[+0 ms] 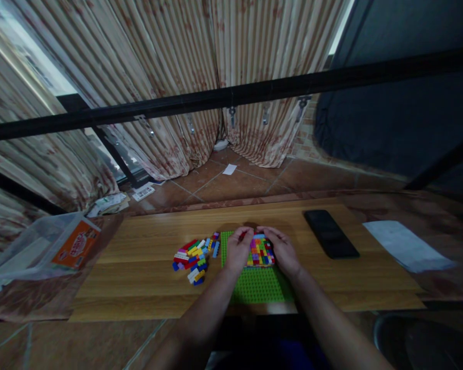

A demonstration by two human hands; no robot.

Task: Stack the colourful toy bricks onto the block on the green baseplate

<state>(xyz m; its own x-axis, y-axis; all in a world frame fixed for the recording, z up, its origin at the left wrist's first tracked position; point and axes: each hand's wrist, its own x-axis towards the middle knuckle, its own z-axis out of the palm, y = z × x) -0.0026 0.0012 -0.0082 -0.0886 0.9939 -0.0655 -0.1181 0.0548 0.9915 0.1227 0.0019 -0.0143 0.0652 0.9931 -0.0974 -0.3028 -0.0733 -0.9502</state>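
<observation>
A bright green studded baseplate [260,288] lies on the wooden board, with a multicoloured layer of building bricks [260,251] on its far half. My left hand [237,252] is at the left side of this layer, its fingers closed and bent; a small red brick [242,236] shows between thumb and fingers. Over the layer's right and far edge curls my right hand [284,253], fingertips close to those of the left. What the right fingertips hold, if anything, is hidden. To the left of the baseplate lies a loose pile of coloured bricks [195,257].
A black phone [331,234] lies on the wooden board [139,272] at the right. White paper [409,245] is beyond the board's right end. At left stands a clear plastic box [50,246] with an orange label. A dark rail [200,100] crosses before the curtains [170,56].
</observation>
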